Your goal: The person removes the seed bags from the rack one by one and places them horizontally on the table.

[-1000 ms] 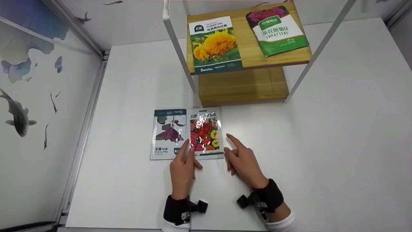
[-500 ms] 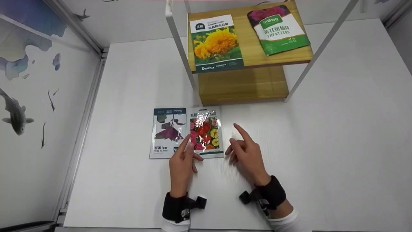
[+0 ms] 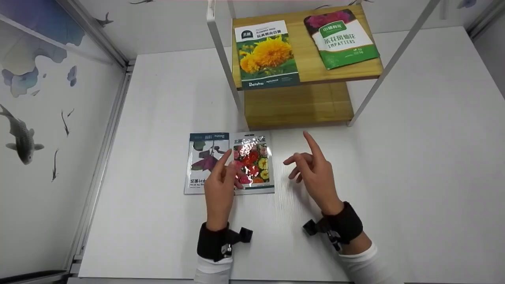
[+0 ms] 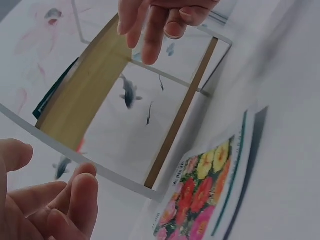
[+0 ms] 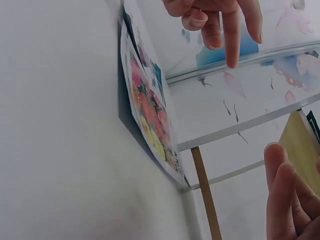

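Two seed packets lie side by side on the white table in the head view. The left packet [image 3: 201,161] shows a purple leaf, its lettering upside down. Red, pink and yellow flowers cover the right packet [image 3: 253,161], which is glossy with glare. My left hand [image 3: 221,185] hovers over the seam between them, index finger extended, fingers loosely bent and holding nothing. To the right of the packets my right hand [image 3: 315,173] is raised, its index finger pointing toward the shelf and the others relaxed. In the left wrist view the flowered packet [image 4: 200,190] lies below the fingers.
A two-tier wooden shelf [image 3: 303,73] with a white metal frame stands behind the packets. On its upper board lie a yellow sunflower seed packet [image 3: 268,55] and a green-and-white impatiens packet [image 3: 341,39]. A fish-patterned wall [image 3: 23,138] borders the table on the left.
Both hands have lifted away from the front edge of the packets. The right hand moved forward and to the right; the left moved slightly forward. The packets stay in place.
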